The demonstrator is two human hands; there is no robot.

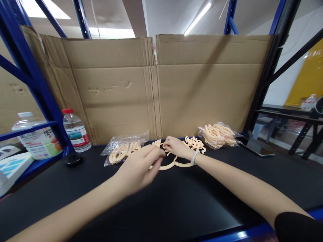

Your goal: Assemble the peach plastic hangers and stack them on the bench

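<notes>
My left hand (pixel 137 168) hovers over the black table (pixel 176 205) with its fingers pinched on the end of a thin, curved, peach plastic piece (pixel 174 164). My right hand (pixel 176 148), with a pale bead bracelet at the wrist, rests knuckles-up on the same piece and on a small pile of loose peach pieces (pixel 195 144); its fingers are curled around them. A clear bag of peach pieces (pixel 123 149) lies just left of the hands. A fuller bag (pixel 218 135) lies to the right.
Cardboard sheets (pixel 156 87) wall off the back of the table. A water bottle (pixel 75 130) with a red cap and a bigger drink bottle (pixel 37 137) stand at the left by blue rack posts (pixel 32 74). A small black object (pixel 73 159) and a dark tablet (pixel 257 147) lie on the table.
</notes>
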